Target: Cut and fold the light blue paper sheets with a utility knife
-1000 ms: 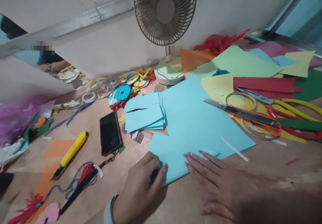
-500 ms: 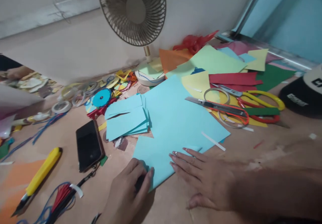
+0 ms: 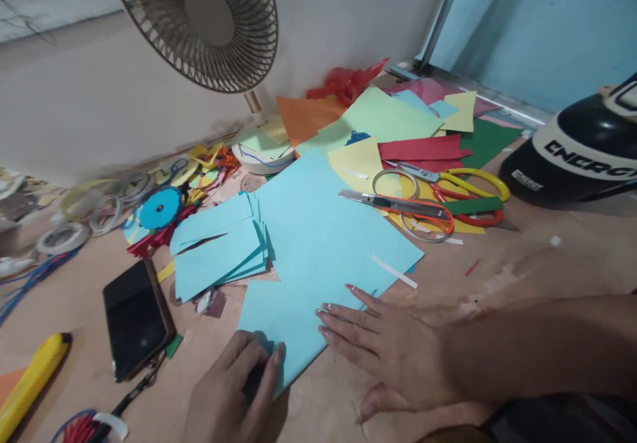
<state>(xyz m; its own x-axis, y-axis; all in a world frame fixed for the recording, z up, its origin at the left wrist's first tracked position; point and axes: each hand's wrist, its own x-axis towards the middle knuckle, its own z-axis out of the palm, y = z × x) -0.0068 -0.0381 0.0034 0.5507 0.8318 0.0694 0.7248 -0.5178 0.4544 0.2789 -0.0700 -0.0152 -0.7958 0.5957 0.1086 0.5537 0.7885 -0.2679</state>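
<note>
Pinched at its near corner by the left hand, a blue sheet lies flat on the bench, thumb on top and fingers curled beneath the edge, so that grip is clamped on the paper. At 3 o'clock from it the right hand rests open, palm down, fingers spread and together pressing the sheet's near edge; it grasps nothing. A white strip lies on the sheet at 12 o'clock from the right hand.

At 9 o'clock from the sheet sits a stack of blue slips, touching its edge. A phone lies at 8 o'clock, screen dark, and a yellow cutter lies well beyond it at the frame's left edge. At 2 o'clock an orange knife rests on a tape ring, with scissors just beside it on coloured paper. A fan stands at 11 o'clock against the wall, tape rolls to its left. A black helmet sits at 3 o'clock, well apart.
</note>
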